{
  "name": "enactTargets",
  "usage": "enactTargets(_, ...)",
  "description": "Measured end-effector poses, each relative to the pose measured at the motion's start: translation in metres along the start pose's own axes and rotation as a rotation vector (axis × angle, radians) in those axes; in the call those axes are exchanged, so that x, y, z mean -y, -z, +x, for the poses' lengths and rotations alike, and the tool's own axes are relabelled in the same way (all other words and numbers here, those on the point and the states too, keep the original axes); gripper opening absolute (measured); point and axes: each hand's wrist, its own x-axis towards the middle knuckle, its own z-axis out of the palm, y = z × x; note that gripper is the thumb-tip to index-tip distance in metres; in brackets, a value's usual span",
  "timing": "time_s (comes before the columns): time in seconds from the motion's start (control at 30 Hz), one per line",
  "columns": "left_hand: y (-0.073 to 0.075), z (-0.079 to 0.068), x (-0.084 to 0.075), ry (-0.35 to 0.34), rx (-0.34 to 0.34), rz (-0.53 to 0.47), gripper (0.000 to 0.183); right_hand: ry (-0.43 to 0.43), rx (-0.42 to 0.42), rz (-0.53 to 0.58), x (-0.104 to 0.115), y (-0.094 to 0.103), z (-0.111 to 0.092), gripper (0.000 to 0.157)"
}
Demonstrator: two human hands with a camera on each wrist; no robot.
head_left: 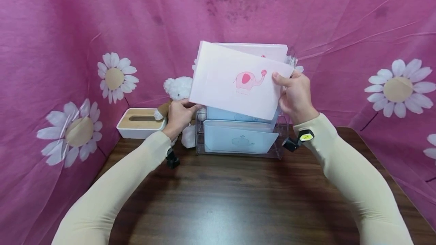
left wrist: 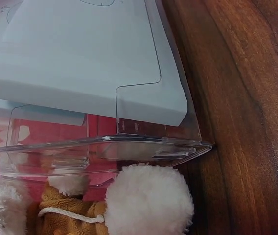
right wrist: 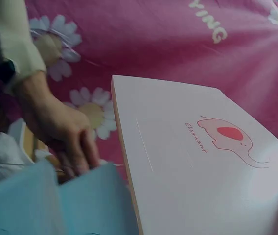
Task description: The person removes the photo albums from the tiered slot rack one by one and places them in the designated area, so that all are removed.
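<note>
My right hand [head_left: 297, 93] pinches a pale pink notebook [head_left: 221, 75] by its right side, thumb on the cover. Its cover bears a pink elephant drawing [right wrist: 224, 136] and the word "Elephant". The notebook is tilted and held up in front of a clear plastic rack [left wrist: 104, 142]. My left hand [head_left: 179, 118] is at the rack's left side, its fingertips at the rim, where they appear to pinch it. Light blue notebooks [head_left: 238, 137] with a whale drawing stand in the rack's front; another pale pink notebook [head_left: 272, 50] stands behind.
A white plush bear [head_left: 180, 86] in brown clothing sits left of the rack, partly behind my left hand. Farther left is a white box with a slotted wooden lid [head_left: 136, 113]. Everything stands on a dark wooden table [head_left: 218, 199], with pink flowered cloth [head_left: 323, 10] hanging around.
</note>
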Motion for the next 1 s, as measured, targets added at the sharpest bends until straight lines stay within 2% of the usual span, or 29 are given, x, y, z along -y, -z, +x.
enactTargets(0.23, 0.002, 0.0, 0.003, -0.087, -0.021, 0.002, 0.024, -0.053, 0.03, -0.061, -0.023, 0.011, -0.025, 0.017)
enactTargets(0.43, 0.003, 0.001, 0.002, -0.08, -0.032, -0.008, 0.02, -0.106, 0.033, -0.122, -0.044, 0.019, -0.041, 0.017)
enactTargets(0.67, 0.002, 0.003, 0.001, -0.104, -0.059, 0.053, 0.015, -0.157, 0.054, -0.221, -0.064, 0.029, -0.056, 0.018)
enactTargets(0.77, 0.002, 0.003, 0.001, -0.095, -0.063, 0.053, 0.016, -0.151, 0.066, -0.233, -0.071, 0.031, -0.059, 0.019)
enactTargets(1.0, 0.002, 0.004, -0.001, -0.009, -0.026, 0.035, 0.036, -0.16, 0.071, -0.292, -0.082, 0.036, -0.068, 0.03)
